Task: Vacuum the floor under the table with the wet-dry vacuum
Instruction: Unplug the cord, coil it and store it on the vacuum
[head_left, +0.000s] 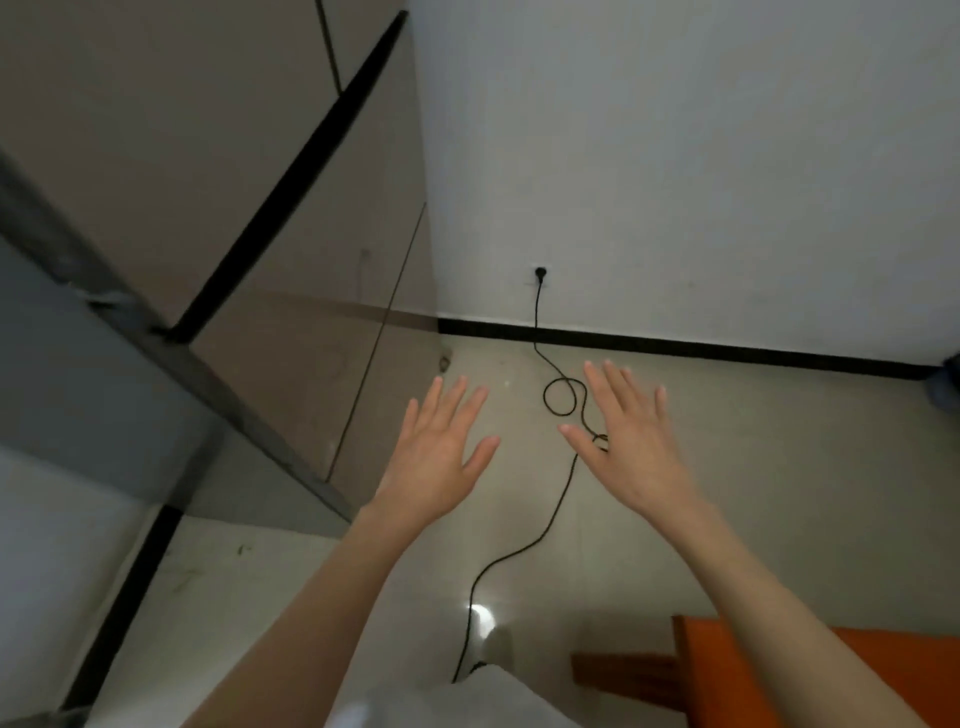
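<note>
Single head-worn wide-angle view, looking forward and steeply down from standing height at the floor and the foot of the white wall; both outstretched hands lie close, centre frame.

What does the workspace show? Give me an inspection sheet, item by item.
Surface: pale tiled floor, glossy, with a light glare spot.
Job's things: vacuum not seen; orange table at lower right.
Clutter: small dark debris by the cabinet corner.
Grippers: left hand and right hand both flat, fingers spread, holding nothing.
Cables: black cord plugged into the wall socket, looped on the floor, running toward the camera.
Surroundings: white wall, black skirting, beige cabinet on the left.
</note>
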